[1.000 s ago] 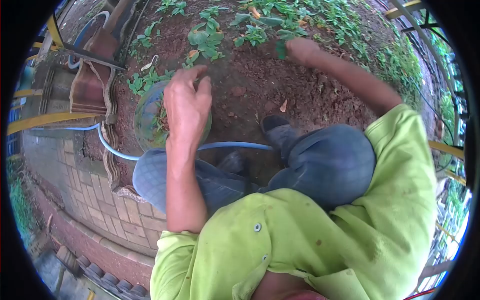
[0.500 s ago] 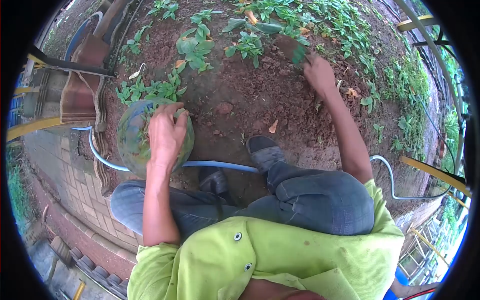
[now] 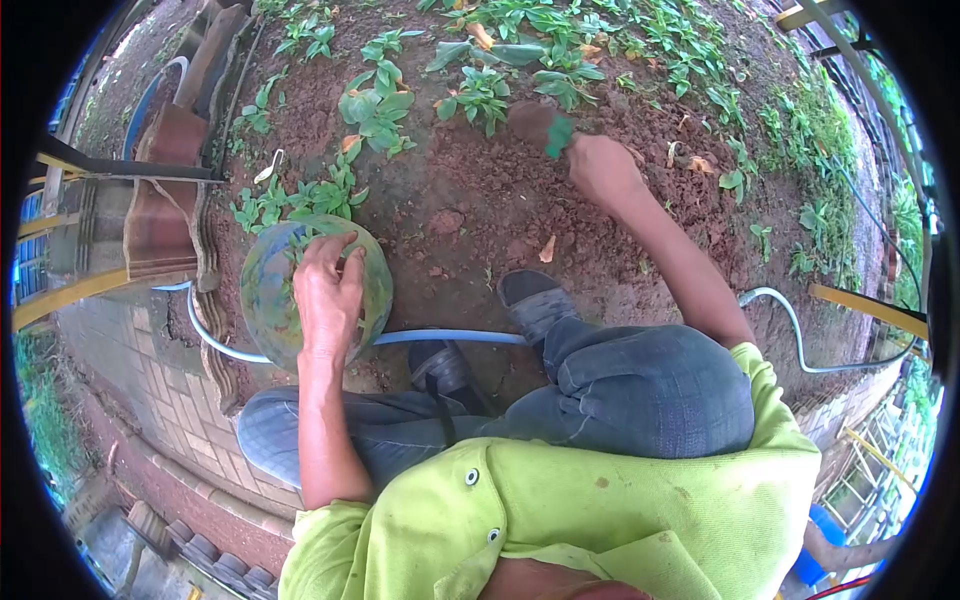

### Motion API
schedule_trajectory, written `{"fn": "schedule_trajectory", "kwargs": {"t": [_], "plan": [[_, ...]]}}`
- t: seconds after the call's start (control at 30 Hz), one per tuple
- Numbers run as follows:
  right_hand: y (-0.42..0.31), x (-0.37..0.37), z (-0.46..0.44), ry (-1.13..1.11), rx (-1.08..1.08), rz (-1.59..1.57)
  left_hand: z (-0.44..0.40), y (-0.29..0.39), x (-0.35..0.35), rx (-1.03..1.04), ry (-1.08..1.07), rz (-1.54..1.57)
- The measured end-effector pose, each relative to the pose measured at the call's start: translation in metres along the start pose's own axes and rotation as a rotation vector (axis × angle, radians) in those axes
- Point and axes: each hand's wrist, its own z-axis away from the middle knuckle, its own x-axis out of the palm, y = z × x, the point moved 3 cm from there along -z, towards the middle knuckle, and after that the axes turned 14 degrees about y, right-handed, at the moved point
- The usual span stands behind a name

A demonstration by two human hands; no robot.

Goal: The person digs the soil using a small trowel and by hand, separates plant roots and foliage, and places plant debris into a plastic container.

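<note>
The right hand (image 3: 608, 172) is closed round the handle of a green-handled trowel (image 3: 559, 135), whose brown, somewhat blurred blade points left over the loosened red soil (image 3: 480, 205). The blade is just beside a low leafy plant (image 3: 484, 97) at the upper middle of the view. The left hand (image 3: 330, 290) is over a round basin (image 3: 262, 300) on the ground by the person's left knee. Its fingers are bent and its thumb stands apart from the forefinger — whether it grips anything, I cannot tell. Some green leaves show by the fingertips, inside the basin's rim.

A leafy clump (image 3: 338, 188) grows right beside the basin's far edge, and a pale blue hose (image 3: 450, 337) shows on both sides of it. One dry leaf (image 3: 547, 249) lies on the soil ahead of the person's right shoe (image 3: 538, 302). Ridged clay tiles (image 3: 165, 235) stand at the bed's left edge.
</note>
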Motion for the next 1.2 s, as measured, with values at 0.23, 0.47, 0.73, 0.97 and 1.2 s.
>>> {"fn": "schedule_trajectory", "kwargs": {"t": [0.23,0.47,0.73,0.97,1.2], "plan": [[-0.011,-0.004,-0.044,0.078,0.063,0.048,0.001,0.002,-0.008,0.042,-0.003,-0.024],[-0.022,-0.039,-0.029,-0.228,0.161,-0.09,-0.006,-0.014,-0.013,0.039,0.053,0.017],[-0.012,0.008,-0.059,-0.263,0.315,-0.181,-0.006,-0.008,-0.02,0.015,0.053,0.028],[-0.039,0.024,-0.044,-0.125,0.524,-0.22,-0.015,-0.004,-0.017,0.04,0.07,0.052],[-0.024,0.046,-0.034,-0.069,0.398,-0.208,-0.011,0.007,-0.014,0.11,0.061,0.042]]}}
